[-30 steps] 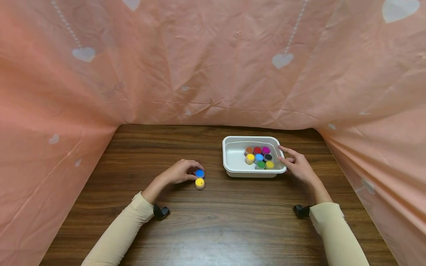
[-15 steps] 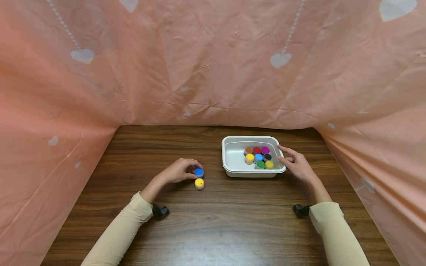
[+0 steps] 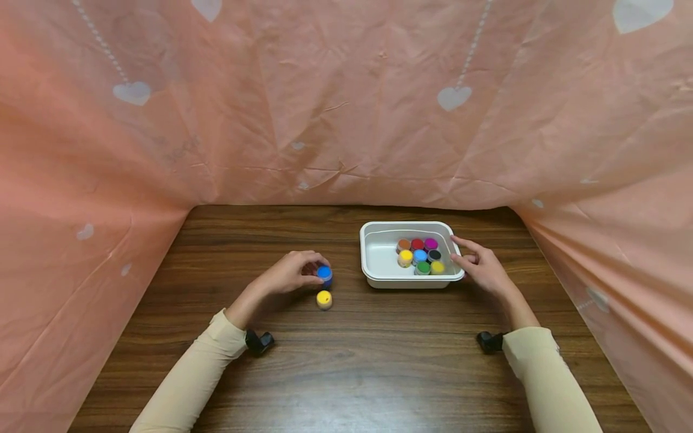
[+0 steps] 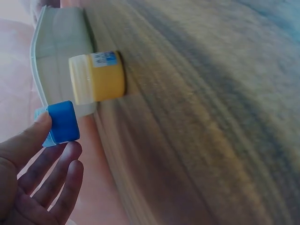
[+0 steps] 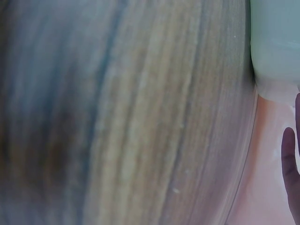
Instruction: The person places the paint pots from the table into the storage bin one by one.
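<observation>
Pinched between the thumb and fingers of my left hand (image 3: 295, 272) is a small blue paint pot (image 4: 64, 122), which the left wrist view shows raised off the wooden table. A yellow paint pot (image 3: 324, 299) with a pale label (image 4: 104, 58) stands upright just in front of it. My right hand (image 3: 484, 270) touches the right rim of a white plastic tray (image 3: 379, 278), index finger and thumb extended over the edge. Only a few of its fingers (image 5: 289, 157) appear in the right wrist view, reaching past the tray's outer wall.
Inside the tray, several paint pots cluster on the right, among them a red one (image 3: 417, 244), a black one (image 3: 434, 255) and a green one (image 3: 423, 268). Pink cloth (image 3: 335, 120) with white hearts encloses the table (image 3: 346, 361) at the back and sides.
My left hand has lifted the blue pot slightly up and away from the yellow pot, widening the gap between them. The right hand stays at the tray's rim.
</observation>
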Demonstrator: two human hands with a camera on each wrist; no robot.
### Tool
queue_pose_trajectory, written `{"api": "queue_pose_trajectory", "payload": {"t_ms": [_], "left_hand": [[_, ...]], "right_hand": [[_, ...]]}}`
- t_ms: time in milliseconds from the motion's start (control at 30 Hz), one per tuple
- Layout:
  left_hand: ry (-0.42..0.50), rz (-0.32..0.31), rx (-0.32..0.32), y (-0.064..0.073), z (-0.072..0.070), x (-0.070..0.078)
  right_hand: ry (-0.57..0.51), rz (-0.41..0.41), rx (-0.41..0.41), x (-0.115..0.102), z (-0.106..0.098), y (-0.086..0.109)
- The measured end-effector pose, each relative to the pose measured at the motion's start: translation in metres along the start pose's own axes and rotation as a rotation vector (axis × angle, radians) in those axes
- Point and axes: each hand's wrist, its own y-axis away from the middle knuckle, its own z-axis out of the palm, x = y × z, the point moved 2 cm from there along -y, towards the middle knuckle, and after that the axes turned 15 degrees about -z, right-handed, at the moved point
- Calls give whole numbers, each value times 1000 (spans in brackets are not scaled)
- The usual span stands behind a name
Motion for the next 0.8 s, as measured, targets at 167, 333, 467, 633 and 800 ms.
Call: {"api": "queue_pose_trajectory", "payload": {"t_ms": [167, 333, 467, 633, 800], "left_hand": [[38, 10, 5, -1, -5, 10], [67, 0, 7, -1, -12, 19], [71, 2, 17, -3, -15, 26], [77, 19, 32, -7, -20, 35], [90, 35, 40, -11, -23, 45]], "right_hand": [[8, 15, -10, -1, -2, 0], [3, 9, -12, -1, -2, 0], [2, 5, -8, 1, -2, 0], [-4, -10, 0, 1, -1, 0], [-18, -12, 6, 1, 0, 1]]}}
